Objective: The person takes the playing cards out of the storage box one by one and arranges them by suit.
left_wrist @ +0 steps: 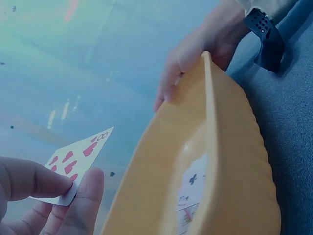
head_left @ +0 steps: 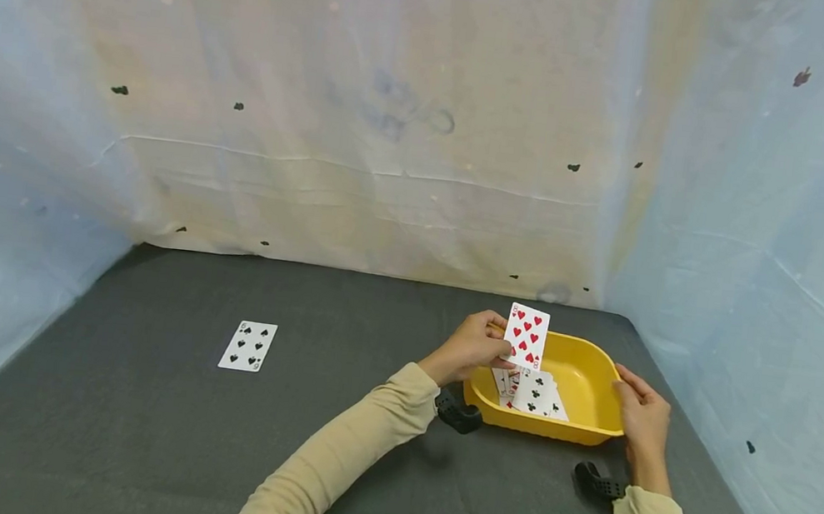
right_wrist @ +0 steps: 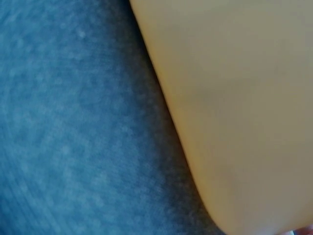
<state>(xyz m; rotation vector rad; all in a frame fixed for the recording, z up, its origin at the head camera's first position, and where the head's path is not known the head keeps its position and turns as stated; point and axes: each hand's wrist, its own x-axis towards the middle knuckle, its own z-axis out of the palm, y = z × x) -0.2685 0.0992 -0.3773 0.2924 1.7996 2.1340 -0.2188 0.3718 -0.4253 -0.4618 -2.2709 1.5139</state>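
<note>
My left hand (head_left: 473, 349) pinches an eight of hearts (head_left: 526, 336) between thumb and fingers, above the left end of a yellow plastic tub (head_left: 597, 394). The left wrist view shows the same card (left_wrist: 73, 156) tilted, its face toward the camera. Several playing cards (head_left: 535, 393) lie in the tub's left part, a clubs card on top and red ones partly covered. With fingers over the rim, my right hand (head_left: 644, 417) grips the tub's right end. The tub's outer wall (right_wrist: 234, 107) fills much of the right wrist view, where the right hand is hidden.
A six of spades (head_left: 248, 346) lies face up on the dark cloth-covered table (head_left: 139, 413), well left of the tub. Pale sheeting (head_left: 396, 121) hangs behind the table and along both sides. Each wrist wears a black strap (head_left: 458, 413).
</note>
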